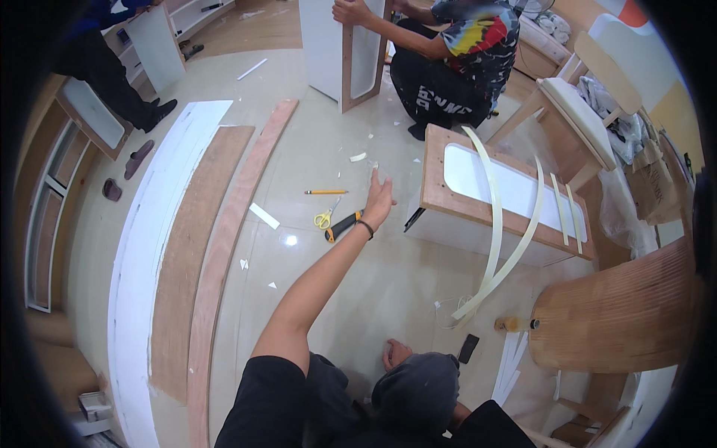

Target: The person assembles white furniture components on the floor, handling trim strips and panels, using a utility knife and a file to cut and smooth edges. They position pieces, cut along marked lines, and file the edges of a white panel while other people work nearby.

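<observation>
My left hand [379,200] stretches forward over the floor, its fingers apart and nothing in them. A small white scrap [374,165] lies by its fingertips. Beside the wrist are a yellow-and-black-handled tool [344,225], yellow-handled scissors [324,219] and a yellow pencil [326,192]. Low beside my bent knee, my right hand [396,354] shows only in part; its fingers look loosely apart, with nothing visible in them. A dark phone-like rectangle [469,348] lies to the right of that knee.
Long boards [243,194] line the left floor. Pale edging strips [495,216] curve over a wood-and-white cabinet piece [508,224] at right, near a chair [571,112] and a ribbed wooden roll [612,317]. One person crouches ahead holding a white panel [321,52]; another stands far left.
</observation>
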Motion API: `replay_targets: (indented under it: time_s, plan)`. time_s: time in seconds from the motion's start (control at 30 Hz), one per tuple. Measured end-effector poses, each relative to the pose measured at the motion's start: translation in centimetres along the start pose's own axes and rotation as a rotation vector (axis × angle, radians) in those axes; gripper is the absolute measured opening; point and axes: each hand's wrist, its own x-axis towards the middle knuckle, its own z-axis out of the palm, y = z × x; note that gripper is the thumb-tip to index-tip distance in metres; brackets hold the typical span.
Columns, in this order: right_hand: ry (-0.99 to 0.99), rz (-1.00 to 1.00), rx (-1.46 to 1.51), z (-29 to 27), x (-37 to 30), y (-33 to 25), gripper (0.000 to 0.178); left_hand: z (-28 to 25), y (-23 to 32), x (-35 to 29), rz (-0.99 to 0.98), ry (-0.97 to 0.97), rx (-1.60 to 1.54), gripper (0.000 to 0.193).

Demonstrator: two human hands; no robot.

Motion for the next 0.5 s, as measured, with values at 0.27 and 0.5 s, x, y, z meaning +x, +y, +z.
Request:
replay_targets:
  time_s: [0.27,0.5]
  plan:
    - [-0.009,0.023,-0.045,0.1,0.1,0.0,0.041,-3.4,-4.3,2.5,0.084,0.127,0.21,0.068]
    - [0.093,0.026,-0.026,0.1,-0.8,-0.9,0.038,-5.7,-3.3,2.2,0.23,0.334,0.314,0.064]
